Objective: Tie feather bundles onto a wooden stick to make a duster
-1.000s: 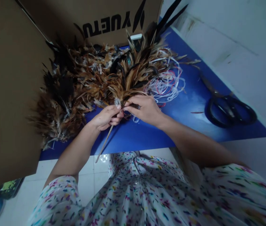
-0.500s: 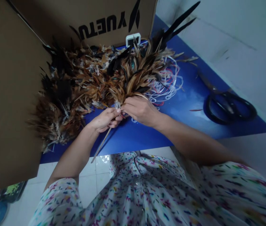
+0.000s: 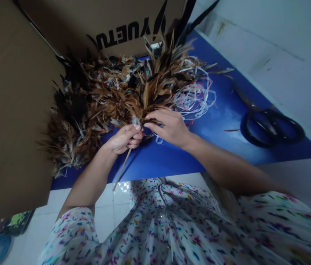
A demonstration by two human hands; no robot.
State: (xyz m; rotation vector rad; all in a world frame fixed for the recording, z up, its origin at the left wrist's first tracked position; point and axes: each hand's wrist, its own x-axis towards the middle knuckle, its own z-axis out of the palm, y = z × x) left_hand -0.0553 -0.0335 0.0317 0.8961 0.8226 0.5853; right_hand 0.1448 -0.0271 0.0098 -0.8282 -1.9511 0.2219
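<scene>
My left hand is closed around a thin stick, whose lower end slants down over the table's front edge. At the stick's upper end, brown and black feathers fan out, with pale fluffy bases by my left thumb. My right hand is just to the right, its thumb and forefinger apart beside the feather bases. Whether its fingertips touch the feathers I cannot tell. Close under the right hand, loops of clear and red string lie on the blue table.
A big pile of feathers covers the left of the table, before a cardboard box. Tangled clear and red string lies right of it. Black-handled scissors rest near the wall at right. Another cardboard panel stands at left.
My right hand's fingers have opened from a pinch at the feather bases and spread apart. The left hand keeps its hold on the stick. The long black feathers at the top have swung left.
</scene>
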